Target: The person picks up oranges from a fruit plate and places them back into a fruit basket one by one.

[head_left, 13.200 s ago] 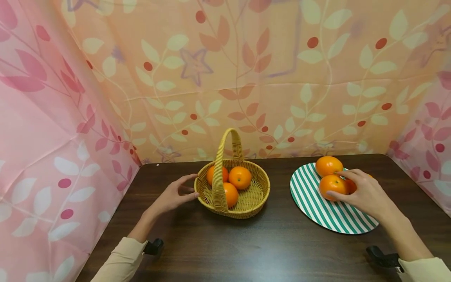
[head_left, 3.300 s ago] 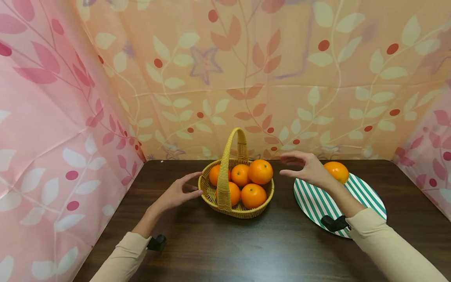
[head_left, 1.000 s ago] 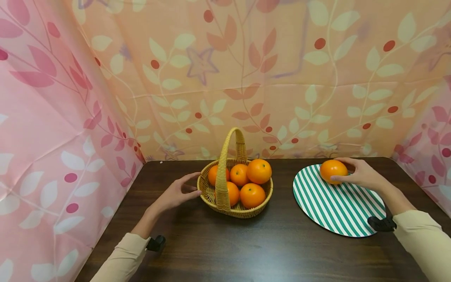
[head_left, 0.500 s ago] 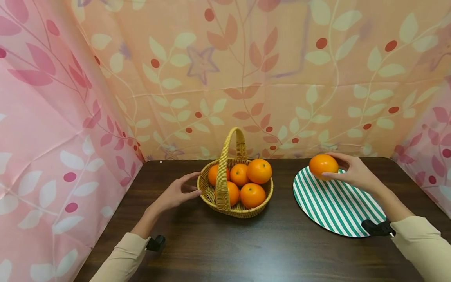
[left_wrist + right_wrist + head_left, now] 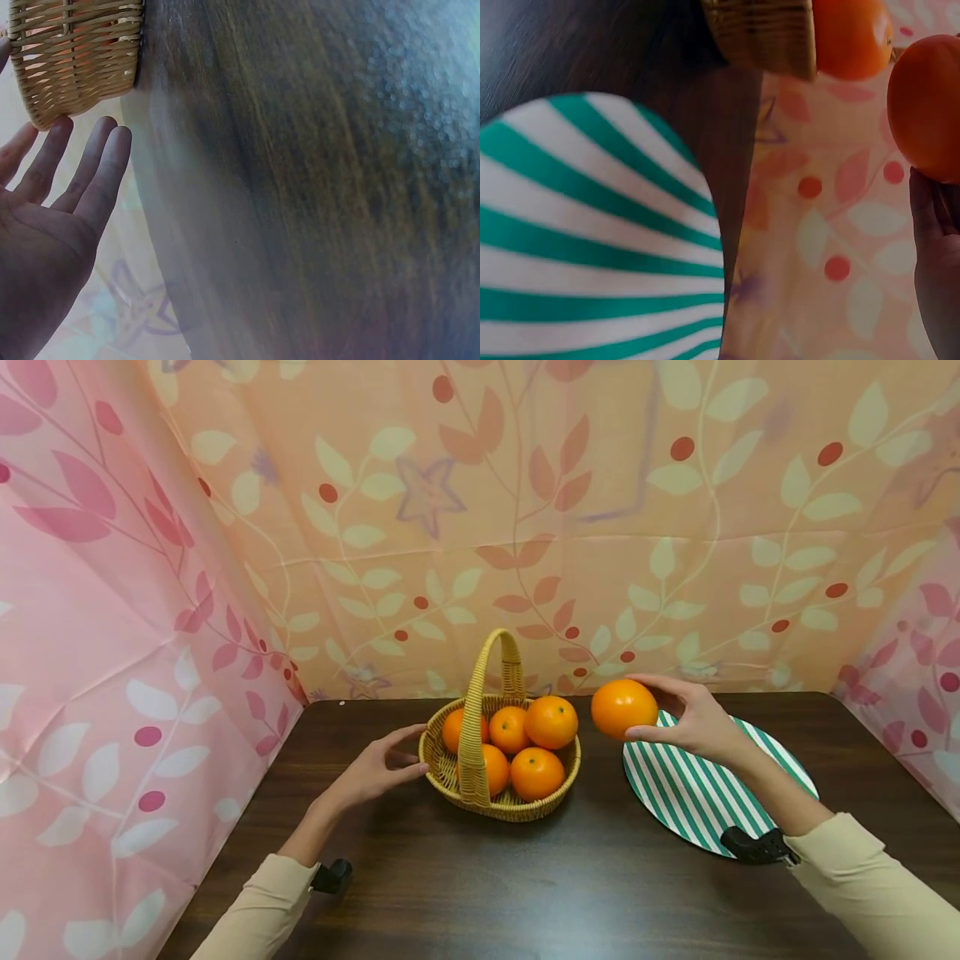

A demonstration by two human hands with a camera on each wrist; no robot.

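My right hand (image 5: 693, 718) pinches an orange (image 5: 624, 708) between thumb and fingers, in the air just right of the basket. In the right wrist view that orange (image 5: 930, 109) sits at the right edge above my fingers (image 5: 928, 214). A yellow wicker basket (image 5: 517, 812) with a tall arched handle holds several oranges (image 5: 537, 774), the right-hand ones heaped at the rim. My left hand (image 5: 375, 772) rests its fingertips and thumb against the basket's left side. The left wrist view shows the fingers of that hand (image 5: 56, 195) nearly straight, tips at the wicker wall (image 5: 79, 64).
An oval placemat (image 5: 705, 802) with green and white stripes lies at the right, bare of fruit, partly beneath my right forearm. Everything stands on a dark wooden table (image 5: 480, 885). A floral curtain (image 5: 465, 527) rises behind its back edge and along both sides.
Earlier, more oranges lay on the placemat and fewer in the basket. Over the last second my right hand has lifted the last orange off the placemat and carried it left. My left hand stays put.
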